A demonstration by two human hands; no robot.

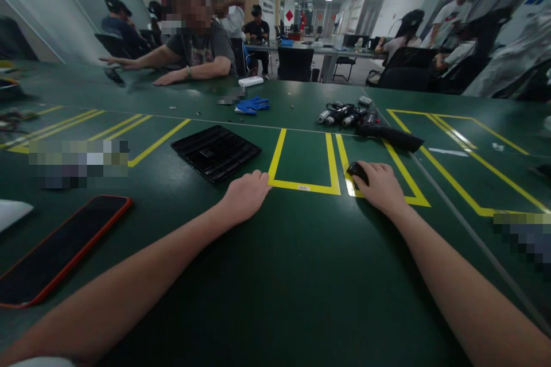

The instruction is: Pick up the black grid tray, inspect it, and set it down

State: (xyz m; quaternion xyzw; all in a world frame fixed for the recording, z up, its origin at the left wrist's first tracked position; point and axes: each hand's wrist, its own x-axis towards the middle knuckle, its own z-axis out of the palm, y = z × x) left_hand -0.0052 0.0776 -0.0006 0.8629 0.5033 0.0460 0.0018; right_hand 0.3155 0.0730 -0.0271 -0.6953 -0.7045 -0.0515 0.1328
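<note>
My right hand (383,186) is closed over a small rounded black object (356,170) that resembles a computer mouse, at the left side of a yellow-taped rectangle. Most of that object is hidden under my palm and fingers. My left hand (247,197) rests on the green table with its fingers curled together, by the front left corner of another yellow tape outline (301,187). Whatever its fingers may hold is out of sight. Just beyond my left hand lies a black ribbed plastic panel (215,151), flat on the table and apart from the hand.
A phone in an orange-red case (64,246) lies at the left. Farther back are blue gloves (253,105), a white box (251,81) and a bundle of black-and-silver cylindrical tools with cables (344,113). Across the table a person (200,48) has both hands on the tabletop.
</note>
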